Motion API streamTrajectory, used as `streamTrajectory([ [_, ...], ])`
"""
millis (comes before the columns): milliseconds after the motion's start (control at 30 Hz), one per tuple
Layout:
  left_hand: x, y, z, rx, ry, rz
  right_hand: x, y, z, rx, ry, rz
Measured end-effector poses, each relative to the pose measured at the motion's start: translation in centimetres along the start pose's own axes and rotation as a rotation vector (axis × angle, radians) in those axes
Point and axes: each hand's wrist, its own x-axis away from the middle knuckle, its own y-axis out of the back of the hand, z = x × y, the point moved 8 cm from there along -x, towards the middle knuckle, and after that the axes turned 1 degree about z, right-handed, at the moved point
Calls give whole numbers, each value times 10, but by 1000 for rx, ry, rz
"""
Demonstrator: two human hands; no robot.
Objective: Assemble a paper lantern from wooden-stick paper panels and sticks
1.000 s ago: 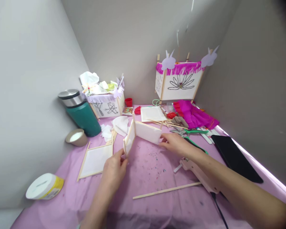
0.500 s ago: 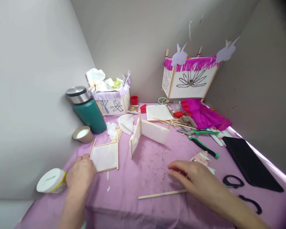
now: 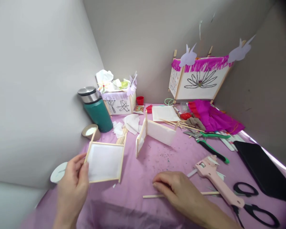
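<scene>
My left hand (image 3: 73, 181) grips a square panel (image 3: 105, 161) of white paper on a light wooden stick frame by its left bar, lifted and tilted above the cloth. My right hand (image 3: 175, 187) hovers over a thin wooden stick (image 3: 150, 196) and hides its middle part; its fingers are curled together, with nothing visible between the tips. Ahead of both hands stand two joined panels (image 3: 160, 132) of the same make, set at an angle. A pink hot glue gun (image 3: 216, 181) lies to the right of my right hand.
Black-handled scissors (image 3: 262, 216), green-handled pruners (image 3: 214, 149) and a black flat slab (image 3: 264, 171) lie on the right. A green bottle (image 3: 98, 114), a roll of tape (image 3: 89, 132) and a white-lidded tub (image 3: 58, 173) stand left. Decorated lanterns (image 3: 200, 84) stand at the back.
My left hand has taken hold of the square panel and raised it off the cloth. My right hand has moved left along the stick, uncovering the glue gun. The view has shifted slightly.
</scene>
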Motion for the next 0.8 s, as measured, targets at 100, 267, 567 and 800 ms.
streamTrajectory([
  [100,18,18,9,286,22,-76,-6,-12,19,-73,80,36],
  [267,51,26,-15,509,35,-73,-9,-13,33,-336,52,28],
  [567,74,15,-62,530,-52,-55,-1,0,23,-575,-25,-88],
  [800,78,42,-43,453,-56,-280,3,13,30,-360,38,-66],
])
